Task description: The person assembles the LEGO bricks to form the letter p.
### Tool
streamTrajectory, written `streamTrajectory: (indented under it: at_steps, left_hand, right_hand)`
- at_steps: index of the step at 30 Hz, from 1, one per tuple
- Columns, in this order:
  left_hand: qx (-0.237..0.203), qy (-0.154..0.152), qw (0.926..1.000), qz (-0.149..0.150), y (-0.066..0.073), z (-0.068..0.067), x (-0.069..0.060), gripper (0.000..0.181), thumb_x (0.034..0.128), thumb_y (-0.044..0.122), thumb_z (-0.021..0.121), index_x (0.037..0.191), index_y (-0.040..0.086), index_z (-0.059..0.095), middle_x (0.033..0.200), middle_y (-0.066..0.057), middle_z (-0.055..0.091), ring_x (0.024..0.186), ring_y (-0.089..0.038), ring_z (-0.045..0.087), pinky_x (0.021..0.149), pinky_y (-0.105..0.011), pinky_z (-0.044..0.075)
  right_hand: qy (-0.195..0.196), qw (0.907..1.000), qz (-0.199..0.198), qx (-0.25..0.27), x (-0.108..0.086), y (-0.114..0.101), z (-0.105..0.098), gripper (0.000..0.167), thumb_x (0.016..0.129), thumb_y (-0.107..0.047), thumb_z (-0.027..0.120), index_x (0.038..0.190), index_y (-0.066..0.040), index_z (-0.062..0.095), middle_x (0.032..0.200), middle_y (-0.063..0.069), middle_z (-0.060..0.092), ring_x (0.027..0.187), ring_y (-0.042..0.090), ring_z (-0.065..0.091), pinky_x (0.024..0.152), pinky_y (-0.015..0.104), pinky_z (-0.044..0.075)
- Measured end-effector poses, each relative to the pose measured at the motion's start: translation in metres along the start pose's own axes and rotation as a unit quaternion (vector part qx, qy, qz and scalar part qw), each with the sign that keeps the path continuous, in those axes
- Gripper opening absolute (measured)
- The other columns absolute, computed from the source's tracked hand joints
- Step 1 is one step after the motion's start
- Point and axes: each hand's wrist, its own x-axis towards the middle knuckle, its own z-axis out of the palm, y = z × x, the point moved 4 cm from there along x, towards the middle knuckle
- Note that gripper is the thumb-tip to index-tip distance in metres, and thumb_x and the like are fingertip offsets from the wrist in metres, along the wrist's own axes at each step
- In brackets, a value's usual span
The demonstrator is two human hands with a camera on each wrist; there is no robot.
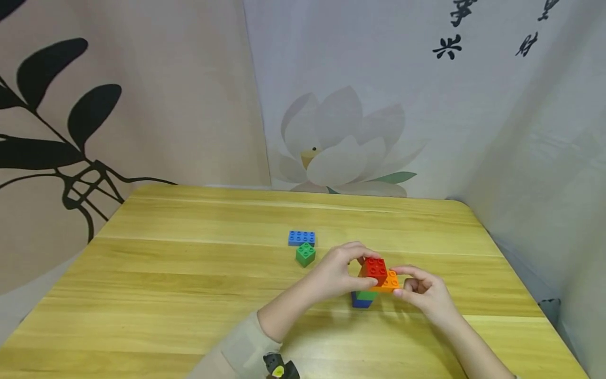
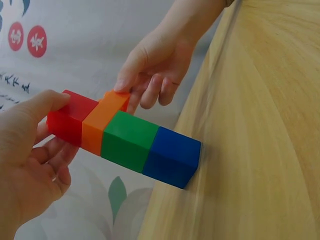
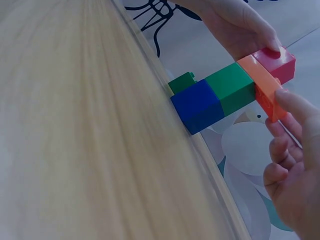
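A stack stands on the wooden table: a blue block (image 2: 172, 156) at the bottom, a green block (image 2: 130, 136) on it, then an orange block (image 1: 391, 282) and a red block (image 1: 375, 269) on top. The orange block juts out to the right past the others. My left hand (image 1: 338, 271) pinches the red block between thumb and fingers. With thumb and index finger, my right hand (image 1: 426, 295) pinches the jutting end of the orange block. In the right wrist view the same stack shows with its blue block (image 3: 197, 106) on the table.
A blue brick (image 1: 301, 238) and a small green block (image 1: 305, 255) lie close together on the table (image 1: 189, 252), left of the stack and farther back. A fabric backdrop (image 1: 189, 95) with plant drawings hangs behind the table's far edge.
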Motion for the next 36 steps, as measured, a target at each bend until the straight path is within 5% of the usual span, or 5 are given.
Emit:
streamTrajectory:
  at_steps: [7,14,24,36]
  left_hand:
    - [0.011,-0.022,0.9996,-0.012,0.001,-0.010,-0.002,0.052,0.0814,0.022,0.078,0.129,0.014,0.059,0.117,0.007,0.062,0.098,-0.004,0.053,0.082,-0.026,0.045]
    - [0.002,-0.003,0.9994,-0.034,-0.009,-0.029,-0.009,0.052,0.0802,0.020,0.079,0.128,0.016,0.060,0.111,0.011,0.062,0.101,-0.010,0.055,0.085,-0.031,0.043]
    - [0.012,0.045,0.9975,-0.053,-0.040,-0.060,-0.025,0.050,0.0781,0.014,0.080,0.125,0.012,0.062,0.110,0.006,0.064,0.101,-0.018,0.057,0.090,-0.042,0.044]
    - [-0.002,0.052,0.9929,-0.107,-0.072,-0.073,-0.035,0.052,0.0770,0.006,0.079,0.125,0.007,0.060,0.114,-0.005,0.063,0.104,-0.027,0.057,0.089,-0.040,0.049]
  right_hand:
    - [0.011,0.9998,0.013,-0.005,0.001,-0.001,0.000,0.038,0.080,0.016,0.065,0.114,-0.001,0.065,0.064,0.000,0.053,0.055,0.006,0.044,0.041,0.031,0.032]
    - [0.020,0.9995,0.021,-0.015,0.001,-0.001,0.001,0.039,0.078,0.015,0.068,0.114,-0.001,0.066,0.065,-0.001,0.053,0.056,0.005,0.044,0.041,0.031,0.032]
    - [0.026,0.9992,0.018,-0.025,0.001,0.000,0.000,0.039,0.078,0.015,0.068,0.114,0.000,0.066,0.064,-0.002,0.053,0.055,0.006,0.043,0.041,0.032,0.031]
    - [0.027,0.9992,0.017,-0.023,0.000,-0.001,0.000,0.039,0.078,0.015,0.068,0.114,0.000,0.067,0.063,-0.001,0.053,0.054,0.005,0.043,0.041,0.033,0.029]
